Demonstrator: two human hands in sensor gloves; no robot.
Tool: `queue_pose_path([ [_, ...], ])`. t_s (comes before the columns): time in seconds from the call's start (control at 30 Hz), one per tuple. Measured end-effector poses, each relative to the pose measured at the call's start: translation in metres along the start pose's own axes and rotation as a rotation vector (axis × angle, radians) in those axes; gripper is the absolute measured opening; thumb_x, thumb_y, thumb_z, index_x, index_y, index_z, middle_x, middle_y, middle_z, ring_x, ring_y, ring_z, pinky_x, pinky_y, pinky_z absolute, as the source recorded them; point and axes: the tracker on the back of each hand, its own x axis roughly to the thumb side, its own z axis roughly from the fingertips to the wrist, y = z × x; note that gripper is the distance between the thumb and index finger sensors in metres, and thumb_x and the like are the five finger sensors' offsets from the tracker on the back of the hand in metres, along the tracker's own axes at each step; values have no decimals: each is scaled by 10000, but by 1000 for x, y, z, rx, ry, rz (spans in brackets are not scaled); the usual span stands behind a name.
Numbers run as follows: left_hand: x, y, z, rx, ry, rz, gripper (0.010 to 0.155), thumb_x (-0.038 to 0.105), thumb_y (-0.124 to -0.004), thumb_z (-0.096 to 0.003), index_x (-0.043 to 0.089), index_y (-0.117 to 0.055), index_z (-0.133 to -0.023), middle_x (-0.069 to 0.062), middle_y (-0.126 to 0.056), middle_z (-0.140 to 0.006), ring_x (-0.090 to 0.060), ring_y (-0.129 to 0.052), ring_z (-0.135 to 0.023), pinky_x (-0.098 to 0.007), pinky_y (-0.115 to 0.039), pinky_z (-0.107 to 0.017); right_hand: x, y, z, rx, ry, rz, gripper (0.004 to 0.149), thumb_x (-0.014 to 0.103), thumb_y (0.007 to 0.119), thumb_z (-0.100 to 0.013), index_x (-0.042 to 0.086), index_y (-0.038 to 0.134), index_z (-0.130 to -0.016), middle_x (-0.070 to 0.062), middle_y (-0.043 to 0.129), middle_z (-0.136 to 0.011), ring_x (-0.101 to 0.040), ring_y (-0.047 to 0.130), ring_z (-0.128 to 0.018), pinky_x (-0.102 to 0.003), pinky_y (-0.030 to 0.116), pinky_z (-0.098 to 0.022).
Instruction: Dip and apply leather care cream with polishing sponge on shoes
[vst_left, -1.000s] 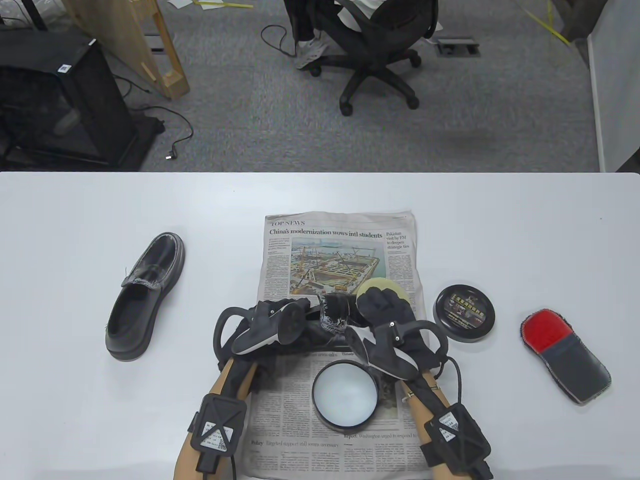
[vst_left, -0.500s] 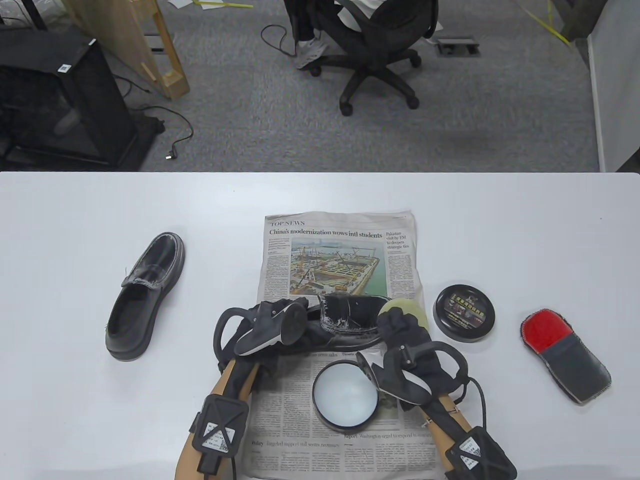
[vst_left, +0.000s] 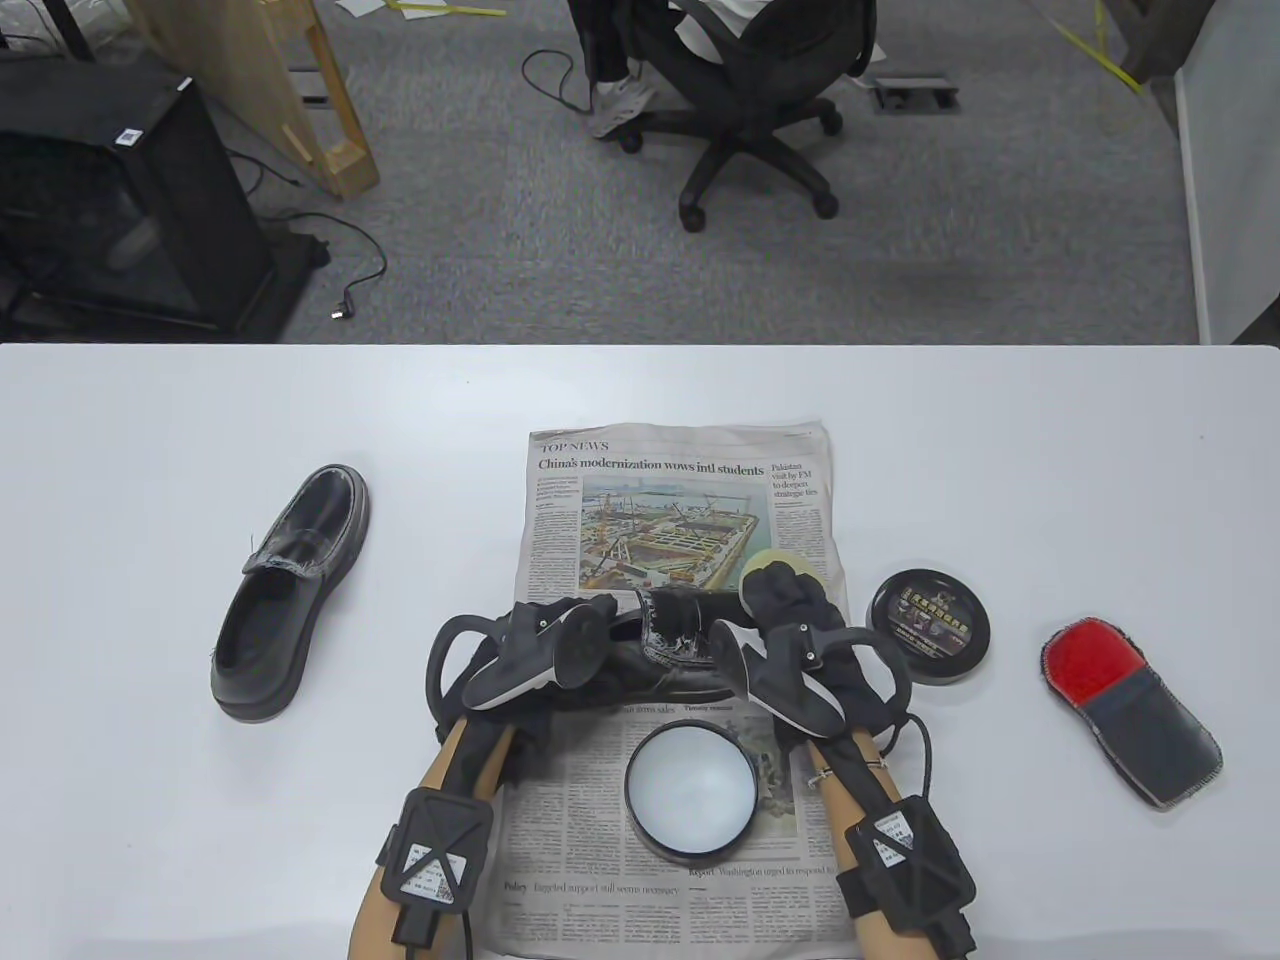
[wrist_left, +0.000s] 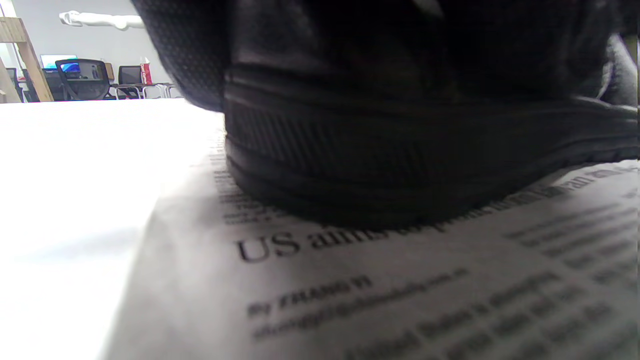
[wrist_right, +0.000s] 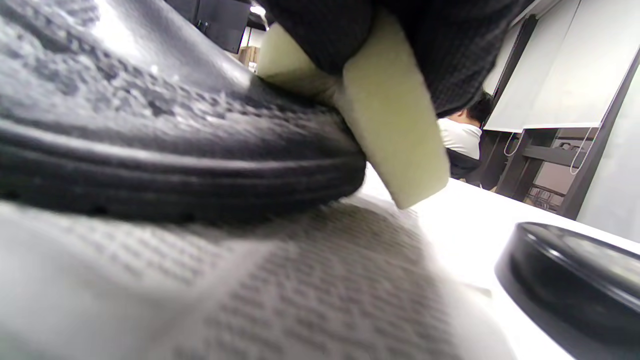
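A black leather shoe (vst_left: 675, 640) lies across the newspaper (vst_left: 680, 500), toe to the right. My left hand (vst_left: 545, 640) holds its heel end; the sole and heel fill the left wrist view (wrist_left: 400, 150). My right hand (vst_left: 785, 610) grips the pale yellow polishing sponge (vst_left: 765, 562) and presses it against the shoe's toe; the sponge (wrist_right: 390, 130) touches the toe (wrist_right: 175, 140) in the right wrist view. The open cream tin (vst_left: 690, 790) with pale cream sits on the newspaper in front of the shoe. A second black shoe (vst_left: 290, 590) lies at the left.
The tin's black lid (vst_left: 930, 625) lies right of the newspaper, also in the right wrist view (wrist_right: 575, 280). A red and grey polishing mitt (vst_left: 1130, 710) lies at the far right. The white table (vst_left: 150, 420) ends at the far edge before the floor.
My right hand slid the sponge from the shoe's vamp out to the right past the toe, then back left and up onto the toe. My left hand has stayed on the heel.
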Motion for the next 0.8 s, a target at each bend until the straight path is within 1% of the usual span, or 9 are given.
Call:
queue_pose_path([
  [0.07,1,0,0,2,3,-13,870,662,-783,-297,359,-595,-1091,58,-831,-1080,-205,-864,-935,-424,-784,-685,0,0,12,7,-39,80,466,196,709,-575,272,567,-1012,-39,693,-1063,-264,899,-879,-302,873,-589],
  [0.17,1,0,0,0,7,-12,873,661,-785,-295,354,-599,-1091,51,-835,-1077,-210,-867,-931,-426,-784,-682,5,-3,28,-3,-81,117,477,196,711,-577,223,564,-1030,-83,699,-1058,-277,916,-856,-290,879,-580],
  [0.23,1,0,0,1,7,-12,868,658,-786,-295,359,-600,-1088,52,-833,-1080,-210,-864,-936,-430,-783,-685,10,-7,38,-32,-120,115,469,197,715,-575,228,581,-1024,-83,707,-1053,-283,918,-850,-291,877,-584],
  [0.33,1,0,0,4,-3,1,863,650,-789,-298,358,-601,-1087,53,-829,-1084,-213,-859,-946,-435,-776,-696,19,-15,42,-78,-155,89,459,201,720,-572,256,599,-1011,-51,715,-1053,-283,904,-864,-307,866,-600],
  [0.47,1,0,0,0,-7,6,860,648,-792,-295,366,-600,-1085,68,-818,-1092,-207,-853,-959,-437,-773,-705,30,-22,30,-141,-172,35,448,222,713,-575,327,598,-995,25,692,-1072,-267,833,-943,-372,808,-659],
  [0.6,0,-1,0,4,-7,14,862,648,-793,-297,363,-599,-1087,64,-819,-1092,-206,-852,-960,-437,-773,-707,23,-16,3,-68,-76,-55,450,234,692,-587,349,569,-1003,50,671,-1088,-243,785,-987,-482,758,-682],
  [0.67,0,-1,0,8,-4,17,865,650,-794,-296,360,-601,-1088,59,-824,-1088,-206,-856,-952,-437,-776,-699,15,-8,-8,-12,-18,-64,465,233,687,-586,351,545,-1013,44,659,-1093,-242,792,-978,-423,782,-672],
  [0.7,0,-1,0,9,-1,14,866,651,-793,-296,358,-602,-1088,60,-825,-1087,-208,-860,-948,-434,-777,-697,11,-5,-10,-12,-3,-49,463,228,688,-585,350,551,-1010,41,667,-1088,-244,807,-966,-395,801,-660],
  [0.8,1,0,1,11,6,-8,866,658,-784,-297,356,-603,-1088,53,-834,-1078,-210,-868,-933,-428,-786,-681,1,0,-6,24,-2,40,464,219,694,-581,314,556,-1014,6,683,-1076,-243,871,-912,-304,858,-613],
])
